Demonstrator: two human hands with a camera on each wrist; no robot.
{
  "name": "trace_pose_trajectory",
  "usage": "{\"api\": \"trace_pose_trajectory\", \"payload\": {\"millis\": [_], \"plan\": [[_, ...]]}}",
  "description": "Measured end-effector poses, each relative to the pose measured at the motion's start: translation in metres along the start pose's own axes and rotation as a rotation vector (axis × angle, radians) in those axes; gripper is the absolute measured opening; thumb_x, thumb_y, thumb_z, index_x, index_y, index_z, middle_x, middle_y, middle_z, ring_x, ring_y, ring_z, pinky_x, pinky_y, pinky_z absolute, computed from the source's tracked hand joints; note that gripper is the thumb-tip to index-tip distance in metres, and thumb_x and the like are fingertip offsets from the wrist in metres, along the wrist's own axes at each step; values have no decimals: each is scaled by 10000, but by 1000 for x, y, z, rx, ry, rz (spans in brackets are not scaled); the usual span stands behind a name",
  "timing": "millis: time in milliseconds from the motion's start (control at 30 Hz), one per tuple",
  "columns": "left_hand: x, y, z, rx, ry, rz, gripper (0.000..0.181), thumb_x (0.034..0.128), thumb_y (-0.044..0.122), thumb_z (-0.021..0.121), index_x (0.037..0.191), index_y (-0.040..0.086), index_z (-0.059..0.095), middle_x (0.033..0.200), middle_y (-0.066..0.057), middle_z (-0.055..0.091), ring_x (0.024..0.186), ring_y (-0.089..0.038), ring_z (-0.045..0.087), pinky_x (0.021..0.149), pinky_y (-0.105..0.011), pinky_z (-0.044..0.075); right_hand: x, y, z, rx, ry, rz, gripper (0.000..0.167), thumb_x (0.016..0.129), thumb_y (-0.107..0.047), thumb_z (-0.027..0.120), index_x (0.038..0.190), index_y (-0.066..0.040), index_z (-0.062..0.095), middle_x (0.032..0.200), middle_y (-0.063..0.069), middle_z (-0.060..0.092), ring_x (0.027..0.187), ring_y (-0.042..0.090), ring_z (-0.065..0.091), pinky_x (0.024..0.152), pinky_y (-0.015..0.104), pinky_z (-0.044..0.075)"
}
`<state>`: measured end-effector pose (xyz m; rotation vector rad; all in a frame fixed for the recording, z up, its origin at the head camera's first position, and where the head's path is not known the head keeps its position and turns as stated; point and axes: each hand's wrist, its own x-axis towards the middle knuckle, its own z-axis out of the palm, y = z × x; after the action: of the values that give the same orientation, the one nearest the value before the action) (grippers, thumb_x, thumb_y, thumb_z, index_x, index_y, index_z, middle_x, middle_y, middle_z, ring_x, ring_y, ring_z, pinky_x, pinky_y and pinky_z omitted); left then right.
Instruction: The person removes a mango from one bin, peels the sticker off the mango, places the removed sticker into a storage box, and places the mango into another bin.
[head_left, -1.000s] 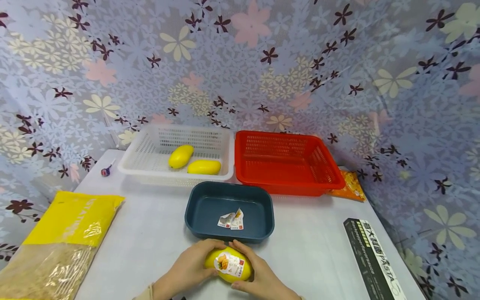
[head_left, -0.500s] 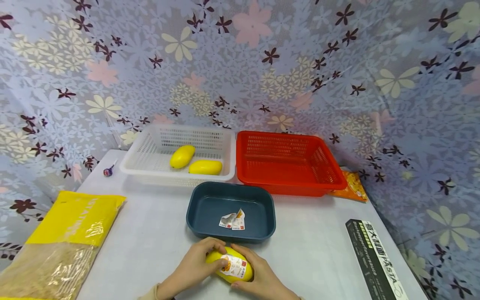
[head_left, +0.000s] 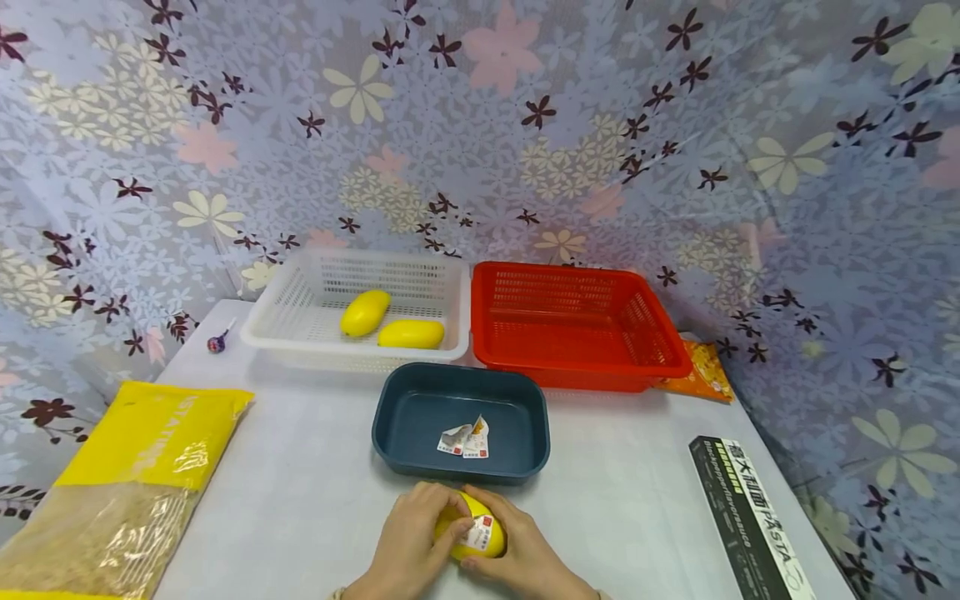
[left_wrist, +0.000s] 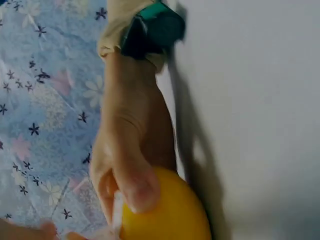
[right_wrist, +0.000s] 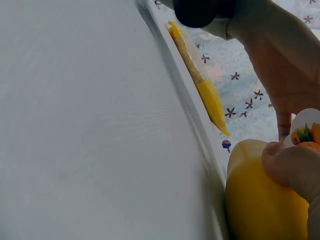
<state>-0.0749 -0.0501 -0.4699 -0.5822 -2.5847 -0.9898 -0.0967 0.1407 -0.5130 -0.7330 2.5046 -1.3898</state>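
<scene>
A yellow mango (head_left: 474, 505) lies near the table's front edge, between my two hands. My right hand (head_left: 528, 557) grips its right side, thumb towards the front. With thumb and finger, my left hand (head_left: 408, 533) pinches the printed sticker (head_left: 482, 532) on top. Part of that sticker (right_wrist: 303, 131) stands away from the skin in the right wrist view, showing an orange fruit picture. In the left wrist view my left thumb lies over the mango (left_wrist: 172, 215); the fingers behind are partly hidden. Just beyond my hands, a dark blue tray (head_left: 386, 417) holds torn stickers (head_left: 465, 439).
At the back, a white basket (head_left: 262, 342) contains two yellow mangoes (head_left: 411, 334), beside a red basket (head_left: 570, 375). A yellow bag (head_left: 161, 442) and a lollipop (head_left: 217, 342) lie left. On the right are a pasta box (head_left: 750, 517) and an orange packet (head_left: 705, 372).
My left hand has shifted right over the mango, its thumb and finger closing on the sticker and covering more of it. My right hand keeps its hold in nearly the same place.
</scene>
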Motion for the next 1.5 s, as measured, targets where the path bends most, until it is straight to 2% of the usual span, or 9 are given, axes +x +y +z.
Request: {"api": "trace_pose_trajectory", "payload": {"millis": [267, 500, 667, 800, 867, 967, 1133, 1300, 1500], "plan": [[-11, -2, 5, 247, 107, -83, 563, 624, 230, 836, 1128, 166, 591, 808, 145, 508, 818, -73, 487, 837, -389, 362, 1, -1, 3, 12, -30, 30, 745, 825, -404, 744, 1456, -183, 417, 1435, 59, 504, 1177, 154, 524, 972, 208, 465], [-6, 2, 16, 136, 393, 140, 560, 534, 96, 831, 1043, 112, 597, 758, 151, 569, 797, -38, 529, 851, -327, 311, 2, 3, 3, -11, 19, -52, 735, 798, -337, 776, 1434, -194, 438, 1392, 60, 542, 1109, 95, 550, 922, 206, 492], [2, 9, 11, 30, 525, 296, 189, 820, 139, 669, 985, 71, 609, 765, 93, 584, 759, -60, 506, 826, -301, 269, 1, 2, 3, 5, -3, -62, 713, 809, -313, 768, 1429, -170, 446, 1390, 71, 547, 1100, 96, 561, 936, 198, 484], [26, 19, -24, -68, 659, 434, 207, 969, 195, 548, 904, 21, 639, 768, -12, 620, 668, -111, 501, 744, -270, 276, 0, 0, -2, -3, -37, 15, 688, 815, -382, 754, 1406, -182, 463, 1385, 56, 546, 1083, 86, 552, 946, 208, 472], [44, 21, -47, -97, 591, 396, 79, 892, 93, 657, 939, 30, 656, 769, -7, 637, 613, -77, 474, 679, -224, 296, 0, -1, -3, -19, -26, 24, 696, 807, -385, 759, 1405, -185, 465, 1384, 41, 547, 1093, 97, 557, 948, 237, 475], [71, 10, -70, -130, 284, 181, 257, 808, 8, 731, 1038, 93, 658, 779, 51, 630, 532, -14, 402, 551, -169, 305, 1, -1, -3, -68, -12, -6, 733, 813, -409, 746, 1432, -166, 437, 1407, 40, 533, 1161, 157, 554, 981, 301, 473], [104, -30, -72, -73, -126, -81, 281, 827, 60, 734, 1085, 140, 651, 784, 66, 611, 476, -43, 349, 453, -187, 288, 3, -3, 1, -60, -75, 32, 768, 833, -447, 715, 1468, -164, 389, 1449, 54, 496, 1219, 223, 529, 1023, 430, 462], [112, -56, -55, 73, -304, -113, 232, 831, 79, 726, 1047, 145, 675, 715, 96, 570, 507, -78, 385, 491, -201, 306, 3, -8, -1, 23, -148, 144, 768, 840, -402, 721, 1485, -203, 356, 1474, 75, 454, 1189, 209, 509, 1026, 517, 443], [119, -58, -43, 160, -390, -114, 247, 812, 2, 629, 1027, 103, 697, 675, 63, 537, 554, -112, 450, 512, -244, 360, 6, -10, -7, 25, -145, 174, 776, 837, -403, 724, 1487, -217, 343, 1477, 69, 442, 1169, 210, 501, 1025, 537, 437]]}}
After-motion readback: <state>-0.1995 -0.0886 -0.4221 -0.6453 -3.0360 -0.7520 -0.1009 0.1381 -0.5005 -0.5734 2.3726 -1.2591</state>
